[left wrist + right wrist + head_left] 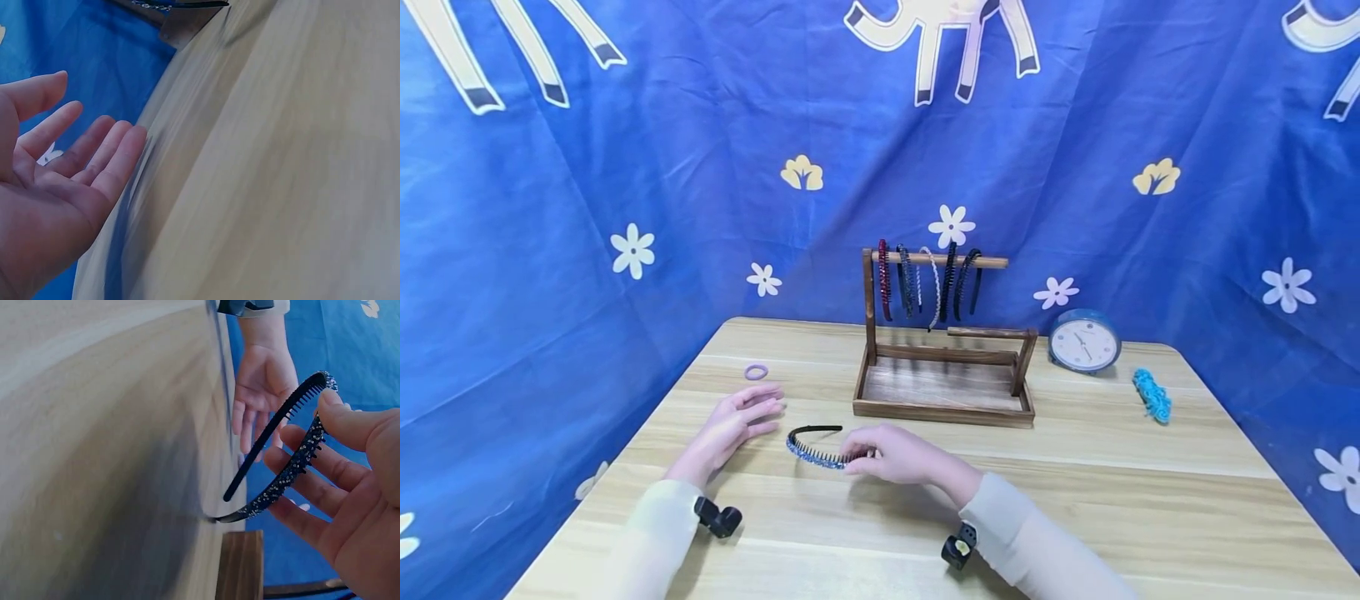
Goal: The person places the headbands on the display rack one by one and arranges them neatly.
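My right hand (895, 454) pinches a headband (811, 453) between thumb and fingers, over the middle of the table. The band is dark with comb teeth along its inner side and glittering blue stones outside. In the right wrist view, the headband (284, 479) tilts, its two ends pointing away from the right hand (356, 487). My left hand (736, 423) is to the left of the headband, fingers loosely extended and holding nothing. The left wrist view shows that left hand (69, 187) with its palm bare. A purple ring-shaped band (756, 379) lies just beyond its fingertips.
A wooden rack (943, 414) with a tray base stands at the back, several headbands (884, 283) hanging from its upper bar. Right of it are a round blue clock (1084, 343) and a bright blue crinkled bundle (1152, 396). A blue patterned cloth (700, 167) hangs behind the table.
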The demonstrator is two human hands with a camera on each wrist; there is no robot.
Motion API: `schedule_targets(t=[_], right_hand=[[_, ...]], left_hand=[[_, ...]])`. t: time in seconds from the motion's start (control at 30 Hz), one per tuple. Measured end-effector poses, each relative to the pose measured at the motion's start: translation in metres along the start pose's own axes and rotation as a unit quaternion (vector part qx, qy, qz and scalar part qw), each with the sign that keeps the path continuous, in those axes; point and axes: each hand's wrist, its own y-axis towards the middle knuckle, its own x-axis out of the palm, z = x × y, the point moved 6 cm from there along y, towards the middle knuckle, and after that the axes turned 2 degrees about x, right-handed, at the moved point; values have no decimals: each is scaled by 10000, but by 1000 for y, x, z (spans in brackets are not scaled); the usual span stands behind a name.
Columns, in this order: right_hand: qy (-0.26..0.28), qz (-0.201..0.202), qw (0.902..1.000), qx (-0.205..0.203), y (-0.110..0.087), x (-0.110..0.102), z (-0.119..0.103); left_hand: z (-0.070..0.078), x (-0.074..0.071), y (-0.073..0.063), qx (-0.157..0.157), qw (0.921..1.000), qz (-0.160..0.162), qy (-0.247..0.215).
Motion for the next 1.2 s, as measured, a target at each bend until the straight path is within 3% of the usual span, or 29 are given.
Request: schedule_targets(t=[0.3,0.63,1.03,1.2], right_hand=[[1141,488,9919,282,-13,-22,5],[1342,1156,9816,708,-35,-53,14],[2394,1977,9494,465,-67,-93,25],[2383,2287,9416,660,-84,-107,30]], left_hand=[[-7,25,15,-70,9994,-220,-258],[-10,56,34,-86,9981,-484,-377],[-12,83,53,-216,9974,-520,-446],[-18,89,63,-219,9979,-507,-343]])
